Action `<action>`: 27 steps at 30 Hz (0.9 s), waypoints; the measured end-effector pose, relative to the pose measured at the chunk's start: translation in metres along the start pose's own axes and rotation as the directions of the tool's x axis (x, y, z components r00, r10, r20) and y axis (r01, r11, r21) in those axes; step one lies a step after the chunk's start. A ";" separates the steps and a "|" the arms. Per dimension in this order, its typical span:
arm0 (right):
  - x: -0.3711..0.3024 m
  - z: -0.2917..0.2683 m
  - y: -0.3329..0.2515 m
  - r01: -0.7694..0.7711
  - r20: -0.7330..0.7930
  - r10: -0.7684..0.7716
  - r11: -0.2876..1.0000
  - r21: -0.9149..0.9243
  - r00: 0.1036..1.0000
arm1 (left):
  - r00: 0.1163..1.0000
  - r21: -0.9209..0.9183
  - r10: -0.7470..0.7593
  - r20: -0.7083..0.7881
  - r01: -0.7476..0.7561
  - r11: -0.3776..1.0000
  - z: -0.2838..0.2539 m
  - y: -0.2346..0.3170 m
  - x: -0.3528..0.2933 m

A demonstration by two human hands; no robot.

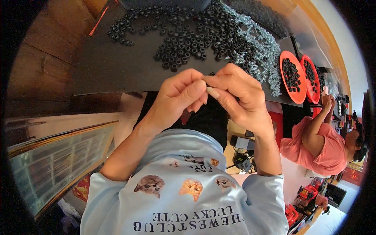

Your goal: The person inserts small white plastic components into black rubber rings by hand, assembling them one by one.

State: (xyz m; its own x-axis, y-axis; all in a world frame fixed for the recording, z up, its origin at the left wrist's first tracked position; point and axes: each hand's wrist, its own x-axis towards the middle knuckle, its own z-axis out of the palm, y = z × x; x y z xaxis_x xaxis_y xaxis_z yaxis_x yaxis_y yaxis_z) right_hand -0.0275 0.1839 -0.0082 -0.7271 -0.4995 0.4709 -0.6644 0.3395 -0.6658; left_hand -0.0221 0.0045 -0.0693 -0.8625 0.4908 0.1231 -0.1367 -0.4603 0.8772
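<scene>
My left hand [181, 93] and my right hand [239, 91] meet in front of me at the table's near edge. Both are closed, with thumbs and fingertips pinched together. Whatever sits between the fingertips is covered by them. A bit of a black part shows just behind the fingers, and I cannot tell whether it is held. Beyond my hands, a heap of small black ring-shaped parts [184, 49] spreads over the dark table [117, 70]. Beside it, to the right, lies a long pile of small silvery coiled pieces, apparently springs [270, 58].
Two orange-red plates [300, 94] with black ring parts stand at the table's right end. A grey bin [164, 4] is at the far edge. At the right, a co-worker in a pink top [313, 145] has raised hands. A framed glass panel [62, 156] leans at the left.
</scene>
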 end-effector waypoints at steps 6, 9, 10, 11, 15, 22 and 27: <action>0.002 -0.002 0.003 -0.063 -0.014 0.067 0.975 0.213 0.998 | 0.996 0.074 0.089 -0.009 -0.088 0.993 0.010 0.000 0.000; 0.001 0.001 0.004 -0.098 -0.025 0.105 0.971 0.217 0.994 | 0.993 0.207 0.120 -0.007 -0.116 0.971 0.006 0.001 0.000; -0.001 0.000 0.004 -0.089 -0.036 0.098 0.975 0.202 0.995 | 0.991 0.293 0.133 -0.003 -0.126 0.948 0.006 0.001 -0.001; -0.001 0.000 0.002 -0.091 -0.038 0.101 0.976 0.198 0.994 | 0.991 0.291 0.132 0.001 -0.126 0.948 0.006 0.001 -0.001; 0.002 0.003 -0.001 -0.135 -0.051 0.139 0.988 0.078 0.989 | 0.977 0.278 0.187 -0.106 -0.152 0.949 0.006 0.000 0.001; 0.000 0.010 0.007 -0.029 -0.132 0.029 1.000 0.008 0.991 | 0.978 0.325 0.208 -0.031 -0.187 0.927 0.000 0.002 0.006; -0.006 0.014 0.015 -0.129 -0.118 0.133 0.991 0.043 0.984 | 0.904 0.722 0.413 0.110 -0.358 0.592 -0.006 0.007 0.017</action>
State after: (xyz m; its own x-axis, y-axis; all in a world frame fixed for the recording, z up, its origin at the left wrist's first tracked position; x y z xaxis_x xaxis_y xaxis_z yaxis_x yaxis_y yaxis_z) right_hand -0.0306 0.1808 -0.0287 -0.8245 -0.3520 0.4431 -0.5570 0.3669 -0.7451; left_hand -0.0408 0.0053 -0.0640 -0.7827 0.3352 0.5244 0.5797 0.0858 0.8103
